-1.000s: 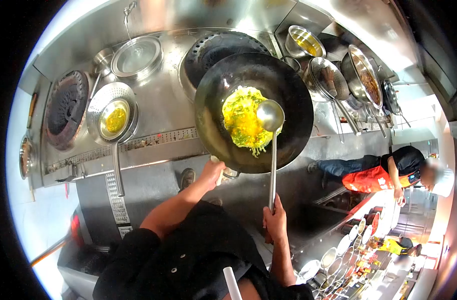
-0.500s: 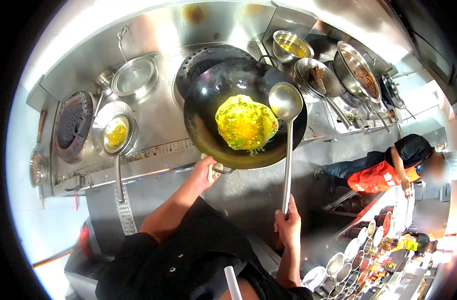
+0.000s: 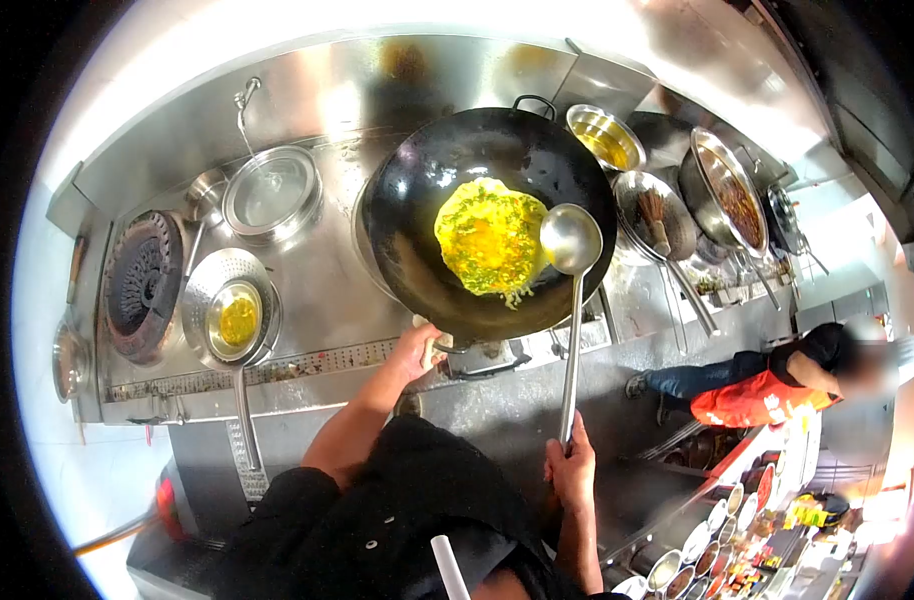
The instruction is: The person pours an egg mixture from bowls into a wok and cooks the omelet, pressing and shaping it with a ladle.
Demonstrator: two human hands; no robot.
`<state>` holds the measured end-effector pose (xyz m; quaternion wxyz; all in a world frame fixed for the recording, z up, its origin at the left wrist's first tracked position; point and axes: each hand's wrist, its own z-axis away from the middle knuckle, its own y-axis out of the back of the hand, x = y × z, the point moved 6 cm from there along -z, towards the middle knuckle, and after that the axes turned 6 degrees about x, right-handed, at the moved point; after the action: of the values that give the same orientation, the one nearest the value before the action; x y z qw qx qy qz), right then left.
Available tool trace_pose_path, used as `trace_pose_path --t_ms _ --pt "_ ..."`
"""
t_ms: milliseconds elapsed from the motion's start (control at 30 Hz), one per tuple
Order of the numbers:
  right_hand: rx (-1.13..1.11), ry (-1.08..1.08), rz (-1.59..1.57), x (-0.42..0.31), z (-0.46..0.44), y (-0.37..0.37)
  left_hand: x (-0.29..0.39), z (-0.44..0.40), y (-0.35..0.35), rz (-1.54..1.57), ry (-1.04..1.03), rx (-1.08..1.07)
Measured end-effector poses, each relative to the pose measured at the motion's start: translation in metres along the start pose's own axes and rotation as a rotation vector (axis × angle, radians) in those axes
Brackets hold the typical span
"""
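The egg (image 3: 487, 240) lies flat in the wok (image 3: 412, 270), with the bowl of the ladle (image 3: 571, 240) at its right edge, while the left hand (image 3: 417, 350) is closed at the wok's near handle, the right hand (image 3: 574, 467) grips the ladle, and a strainer (image 3: 200, 300) is on the counter (image 3: 322, 255) leftward.

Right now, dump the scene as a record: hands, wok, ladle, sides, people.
Left hand: grips near edge of wok, at its handle
Right hand: holds ladle by its handle
Wok contents: yellow, green-flecked round
Ladle position: bowl by the round's right edge; contact unclear
Picture left: burner, perforated strainer
Picture right: brush, bowl of yellow liquid
Other person: one in a red apron, at right
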<state>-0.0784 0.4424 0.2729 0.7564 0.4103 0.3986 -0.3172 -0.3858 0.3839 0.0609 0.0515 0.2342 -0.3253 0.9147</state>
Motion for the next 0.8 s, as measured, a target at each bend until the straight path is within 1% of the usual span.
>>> trace_pose_path --t_ms 100,233,333,367,467,567,667,767,800 --pt "-0.014 0.01 0.011 0.001 -0.021 -0.013 0.013 -0.007 -0.006 -0.042 -0.022 -0.104" --pt "-0.063 -0.021 -0.037 -0.018 -0.039 -0.026 0.028 -0.002 -0.022 0.022 -0.036 -0.048" --pt "-0.067 -0.044 0.065 -0.027 -0.053 -0.025 0.032 -0.015 -0.019 -0.033 -0.052 -0.142" --pt "-0.085 -0.037 0.051 -0.029 -0.059 -0.024 0.03 -0.019 -0.018 -0.051 -0.059 -0.166" --pt "-0.122 -0.023 0.026 -0.034 -0.071 -0.022 0.03 -0.016 -0.022 0.007 -0.039 -0.08" --pt "-0.121 -0.012 0.051 -0.038 -0.085 -0.017 0.031 -0.014 -0.029 0.024 -0.009 -0.076" --pt "-0.114 -0.014 0.051 -0.038 -0.096 -0.011 0.032 -0.015 -0.033 0.051 -0.026 -0.078" --pt "-0.126 -0.012 0.033 -0.045 -0.101 -0.008 0.036 -0.007 -0.042 0.08 -0.002 0.064" --pt "-0.134 -0.006 0.027 -0.045 -0.103 -0.007 0.038 -0.004 -0.046 0.079 0.009 0.065"
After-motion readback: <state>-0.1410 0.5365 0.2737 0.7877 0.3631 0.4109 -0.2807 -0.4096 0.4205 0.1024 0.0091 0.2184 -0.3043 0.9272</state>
